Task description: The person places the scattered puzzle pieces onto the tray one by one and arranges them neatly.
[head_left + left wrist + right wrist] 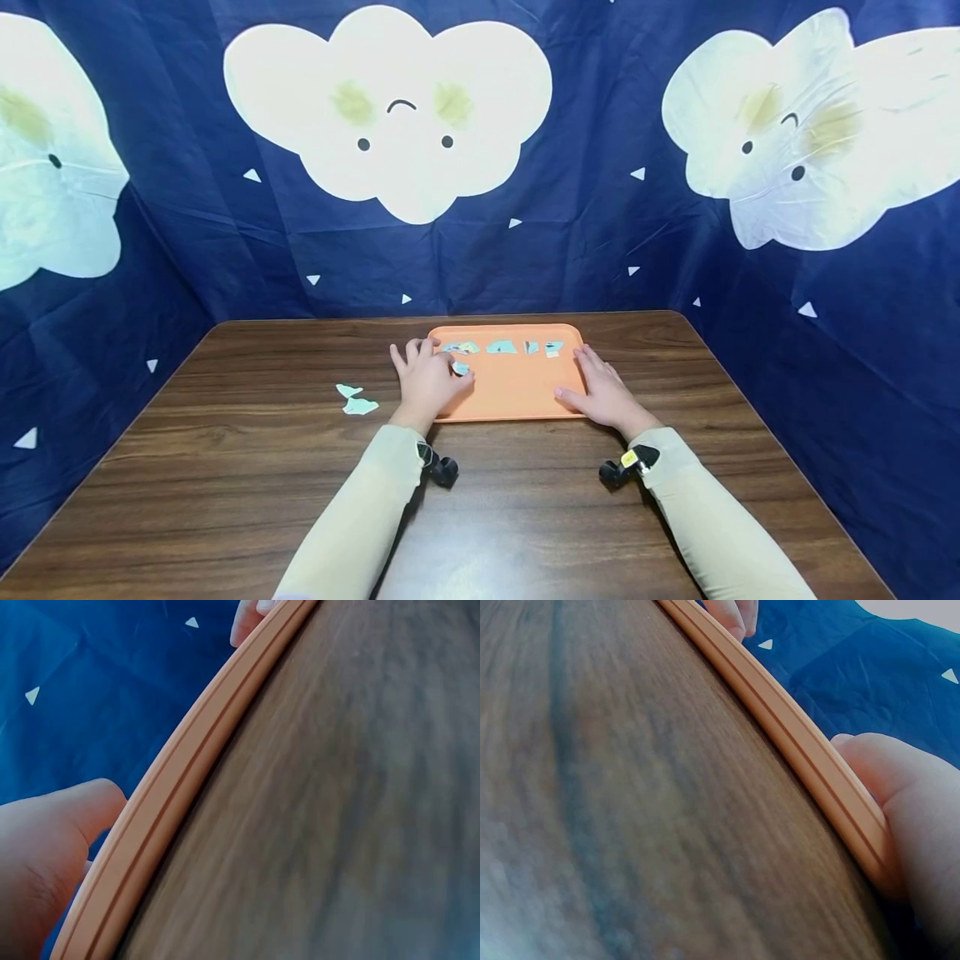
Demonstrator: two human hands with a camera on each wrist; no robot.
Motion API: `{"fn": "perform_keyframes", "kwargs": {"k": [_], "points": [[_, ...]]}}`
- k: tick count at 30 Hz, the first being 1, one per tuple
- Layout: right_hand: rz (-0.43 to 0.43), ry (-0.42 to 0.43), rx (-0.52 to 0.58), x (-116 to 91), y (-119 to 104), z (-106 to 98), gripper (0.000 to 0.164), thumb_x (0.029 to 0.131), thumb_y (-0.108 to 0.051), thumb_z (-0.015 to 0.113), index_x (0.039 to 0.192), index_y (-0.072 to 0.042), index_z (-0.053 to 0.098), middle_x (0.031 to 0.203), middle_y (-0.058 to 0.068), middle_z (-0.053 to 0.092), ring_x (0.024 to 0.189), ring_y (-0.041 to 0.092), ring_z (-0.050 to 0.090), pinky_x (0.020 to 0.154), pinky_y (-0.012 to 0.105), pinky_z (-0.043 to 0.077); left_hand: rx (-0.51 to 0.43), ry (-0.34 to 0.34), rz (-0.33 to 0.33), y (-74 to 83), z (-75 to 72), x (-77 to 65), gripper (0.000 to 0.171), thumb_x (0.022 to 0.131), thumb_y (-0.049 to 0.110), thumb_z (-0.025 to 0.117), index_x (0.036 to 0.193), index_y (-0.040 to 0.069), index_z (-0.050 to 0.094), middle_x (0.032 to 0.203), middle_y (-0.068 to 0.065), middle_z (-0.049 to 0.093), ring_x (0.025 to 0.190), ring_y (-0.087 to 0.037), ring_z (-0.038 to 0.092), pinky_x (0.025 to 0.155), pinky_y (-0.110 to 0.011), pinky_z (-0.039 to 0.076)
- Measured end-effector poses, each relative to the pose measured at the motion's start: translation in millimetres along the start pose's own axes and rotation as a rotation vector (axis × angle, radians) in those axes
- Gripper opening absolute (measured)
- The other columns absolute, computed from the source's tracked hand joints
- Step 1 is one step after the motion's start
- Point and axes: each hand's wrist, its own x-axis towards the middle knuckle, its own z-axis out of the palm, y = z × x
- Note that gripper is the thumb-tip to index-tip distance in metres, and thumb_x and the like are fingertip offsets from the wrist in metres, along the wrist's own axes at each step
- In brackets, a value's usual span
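From the head camera, the flat orange plastic tray [517, 392] lies on the dark wooden table [225, 500], and both hands flank it as if to steady it. The left hand [425, 379] rests on the tray's left rim, and a small pale blue paper scrap [460, 367] sits right at its thumb and forefinger tips; whether they pinch it or only touch it is hard to tell at this size. The right hand [603, 392] lies flat along the right rim, fingers straight and close together, pointing away from the person. Beyond the fingertips of both hands, a row of pale blue paper scraps [501, 347] lies along the tray's far edge. Two loose pale paper scraps [356, 400] lie on the table outside the left hand's knuckles, apart from the tray. A dark blue cloth backdrop with white clouds [390, 108] hangs behind.

The left wrist camera shows the tray's ridged rim with the thumb pressed against its side.

The right wrist camera shows the same rim with that hand's thumb against its outer wall; nothing blocks either hand.
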Motion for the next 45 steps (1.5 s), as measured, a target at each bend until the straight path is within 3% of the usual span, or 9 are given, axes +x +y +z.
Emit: {"fn": "perform_keyframes", "kwargs": {"k": [6,13,18,39,45], "points": [[0.0,-0.002,0.001,1.2,-0.7,1.4,0.097,0.094,-0.057,0.061,0.159,0.002,0.02,0.167,0.022,0.012,0.154,0.036,0.011,0.121,0.059,0.011,0.046,-0.027,-0.003,7.0,1.5,2.7,0.036,0.082,0.055,0.069,0.082,0.02,0.076,0.135,-0.011,0.053,0.135,-0.041,0.031,0.111,-0.074,-0.001],[-0.011,0.004,0.015,0.8,-3.1,-0.8,0.097,0.093,-0.056,0.061,0.158,0.003,0.021,0.166,0.023,0.013,0.154,0.036,0.011,0.121,0.058,0.01,0.127,-0.046,-0.024,10.3,4.1,4.1,0.05,0.081,0.069,0.066,0.092,0.022,0.079,0.138,-0.013,0.053,0.136,-0.043,0.031,0.112,-0.074,0.007],[-0.007,0.003,0.007,0.9,-1.3,-1.0,0.098,0.093,-0.058,0.061,0.159,0.002,0.02,0.166,0.023,0.012,0.154,0.036,0.011,0.12,0.059,0.01,0.153,-0.055,-0.033,11.2,4.7,4.8,0.054,0.081,0.074,0.065,0.089,0.022,0.077,0.139,-0.012,0.052,0.136,-0.042,0.032,0.113,-0.073,0.008],[0.012,-0.005,0.003,1.0,-2.1,-1.4,0.097,0.094,-0.057,0.06,0.159,0.003,0.02,0.166,0.023,0.012,0.154,0.037,0.011,0.121,0.058,0.009,0.136,-0.051,-0.044,9.9,4.4,1.4,0.05,0.079,0.073,0.068,0.08,0.022,0.072,0.139,-0.012,0.053,0.134,-0.043,0.035,0.114,-0.071,0.011],[0.015,-0.009,0.004,0.7,-1.8,-1.2,0.096,0.094,-0.056,0.06,0.159,0.002,0.02,0.167,0.023,0.012,0.154,0.036,0.011,0.121,0.058,0.009,0.074,-0.036,-0.02,8.3,5.8,1.8,0.043,0.081,0.065,0.071,0.097,0.025,0.077,0.138,-0.011,0.055,0.133,-0.042,0.035,0.112,-0.072,0.011]]}}
